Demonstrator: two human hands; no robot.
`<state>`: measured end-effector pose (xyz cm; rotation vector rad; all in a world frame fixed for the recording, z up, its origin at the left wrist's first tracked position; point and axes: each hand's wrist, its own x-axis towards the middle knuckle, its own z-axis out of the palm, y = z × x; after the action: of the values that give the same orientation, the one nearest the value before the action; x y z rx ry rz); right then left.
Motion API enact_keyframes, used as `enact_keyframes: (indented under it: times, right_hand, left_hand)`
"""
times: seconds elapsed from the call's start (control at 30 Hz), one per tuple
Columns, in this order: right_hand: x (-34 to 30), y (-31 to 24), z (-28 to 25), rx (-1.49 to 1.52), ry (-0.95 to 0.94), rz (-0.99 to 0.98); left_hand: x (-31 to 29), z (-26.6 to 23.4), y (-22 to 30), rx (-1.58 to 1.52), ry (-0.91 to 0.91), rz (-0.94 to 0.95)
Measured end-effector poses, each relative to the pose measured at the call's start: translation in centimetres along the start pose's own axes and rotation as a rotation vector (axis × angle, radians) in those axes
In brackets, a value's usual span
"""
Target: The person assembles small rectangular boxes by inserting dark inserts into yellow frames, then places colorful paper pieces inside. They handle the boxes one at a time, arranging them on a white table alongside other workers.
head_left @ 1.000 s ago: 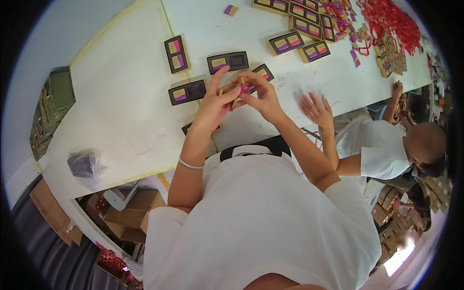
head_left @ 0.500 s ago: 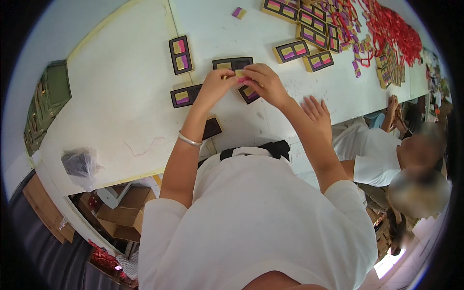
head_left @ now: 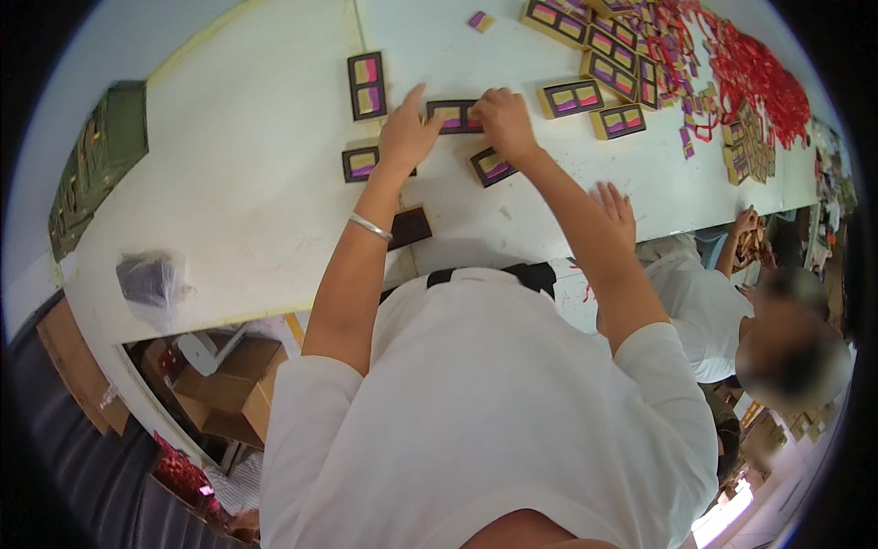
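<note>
Both hands are at a dark, gold-sided two-compartment box (head_left: 455,129) on the white table. In its left compartment lies a small gold-and-purple square (head_left: 451,116). My left hand (head_left: 408,135) is beside the box's left end, index finger stretched and thumb apart by the edge. My right hand (head_left: 506,123) has its fingers bent down over the right compartment, pressing on a gold-and-pink square (head_left: 473,120) that they partly hide. Close by are a box with a purple-and-gold square (head_left: 494,167), a box partly under my left wrist (head_left: 355,166), and a dark box (head_left: 411,226) beside my left forearm.
An upright filled box (head_left: 368,87) stands left of my hands. Several filled boxes (head_left: 572,98), loose squares and a heap of red ribbons (head_left: 759,73) cover the far right. A plastic-wrapped dark block (head_left: 151,285) sits at left. A co-worker's hand (head_left: 615,209) rests on the table at right.
The gold-and-pink square, held up between both hands before, is now down in the box's right compartment under my right fingers. My left hand has let go of it and moved left.
</note>
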<state>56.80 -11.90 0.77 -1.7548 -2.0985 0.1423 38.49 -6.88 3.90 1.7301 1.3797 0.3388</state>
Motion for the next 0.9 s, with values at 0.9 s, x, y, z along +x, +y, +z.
enact_keyframes:
  times: [0.9]
  right_hand:
    - [-9.7,-17.7,-1.1,1.256,-0.148,0.687]
  left_hand:
    - [-17.6,-5.3,-6.1,-0.641,-0.076,-0.035]
